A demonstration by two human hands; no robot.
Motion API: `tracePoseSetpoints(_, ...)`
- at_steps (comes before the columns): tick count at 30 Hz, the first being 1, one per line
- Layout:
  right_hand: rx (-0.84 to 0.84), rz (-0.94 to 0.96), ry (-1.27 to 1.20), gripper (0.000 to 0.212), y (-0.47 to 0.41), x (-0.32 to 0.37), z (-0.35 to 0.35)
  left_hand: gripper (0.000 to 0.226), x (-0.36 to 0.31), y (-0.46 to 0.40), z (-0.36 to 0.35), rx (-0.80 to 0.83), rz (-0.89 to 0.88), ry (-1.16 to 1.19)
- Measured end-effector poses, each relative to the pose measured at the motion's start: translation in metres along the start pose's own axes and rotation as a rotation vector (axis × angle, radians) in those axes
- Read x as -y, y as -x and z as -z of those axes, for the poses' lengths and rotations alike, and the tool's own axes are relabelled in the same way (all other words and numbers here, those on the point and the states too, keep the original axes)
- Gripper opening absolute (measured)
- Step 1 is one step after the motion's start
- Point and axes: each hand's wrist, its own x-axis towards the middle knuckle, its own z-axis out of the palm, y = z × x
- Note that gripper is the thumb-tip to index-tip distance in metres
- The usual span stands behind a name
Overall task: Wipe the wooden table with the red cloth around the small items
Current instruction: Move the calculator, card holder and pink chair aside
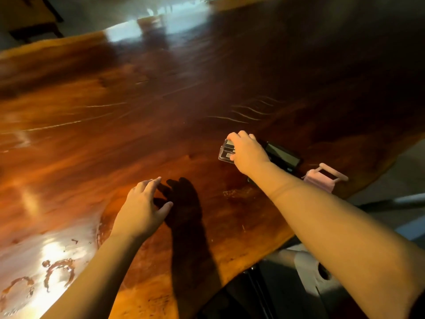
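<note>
With our right hand (247,153) gripping the clear case (226,153) at right of centre and our left hand (142,210) open and empty, we risk knocking the phone (281,156) beside it.

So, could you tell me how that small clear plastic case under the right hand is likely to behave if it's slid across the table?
The plastic case looks thin and flat, so probably light and unlikely to tip. On the glossy table it would likely slide easily. The right hand rests on top of it.
</note>
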Motion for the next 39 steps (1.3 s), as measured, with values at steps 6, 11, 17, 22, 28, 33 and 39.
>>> tracePoseSetpoints(6,0.037,0.000,0.020,0.057,-0.010,-0.014,-0.008,0.077,-0.009,0.003,-0.005,-0.006,0.015,-0.006)
tracePoseSetpoints(11,0.079,0.003,0.025,0.059,-0.014,-0.017,-0.009,0.076,-0.011,0.006,-0.004,-0.024,0.015,0.010)
tracePoseSetpoints(17,0.126,0.018,0.059,0.073,-0.011,-0.016,-0.004,0.074,-0.011,0.015,0.004,-0.038,0.021,0.042)
tracePoseSetpoints(22,0.090,0.038,-0.036,0.084,0.018,0.003,0.016,0.073,-0.008,0.029,0.018,-0.037,0.014,0.065)
tracePoseSetpoints(28,-0.073,0.070,-0.302,0.076,0.115,0.048,0.051,0.074,0.000,0.058,0.057,0.014,-0.096,0.103)
tracePoseSetpoints(33,-0.162,0.026,-0.370,0.072,0.205,0.082,0.083,0.078,-0.009,0.089,0.089,0.047,-0.262,0.102)
tracePoseSetpoints(39,-0.276,-0.092,-0.396,0.067,0.292,0.100,0.115,0.072,-0.040,0.116,0.110,0.063,-0.511,0.132)
